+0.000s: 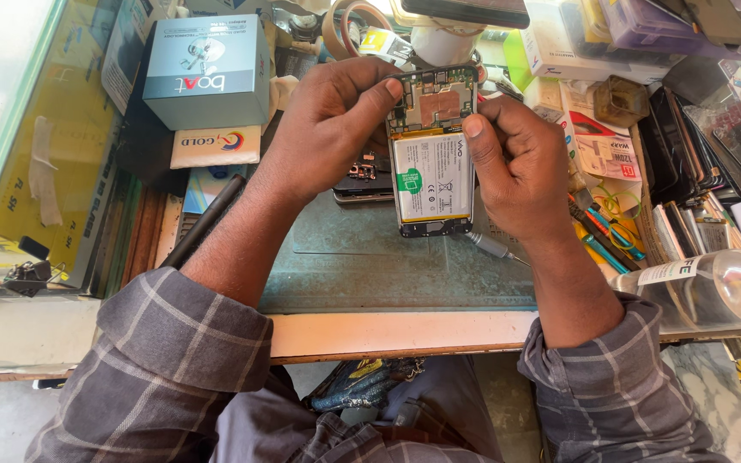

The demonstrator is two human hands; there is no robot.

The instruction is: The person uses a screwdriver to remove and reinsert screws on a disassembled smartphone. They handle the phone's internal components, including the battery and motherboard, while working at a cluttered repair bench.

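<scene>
Above the green mat, both hands grip the opened phone's edges.

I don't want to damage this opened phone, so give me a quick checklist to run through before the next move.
1. Phone held by both hands: ok, left hand at the top corner, right hand on the right edge.
2. Battery seated flat: ok.
3. Board uncovered: ok.
4. Screwdriver nearby: ok, on the mat beside the right hand.
5. Loose screws accounted for: cannot tell.
6. Bottle capped: cannot tell.
</scene>
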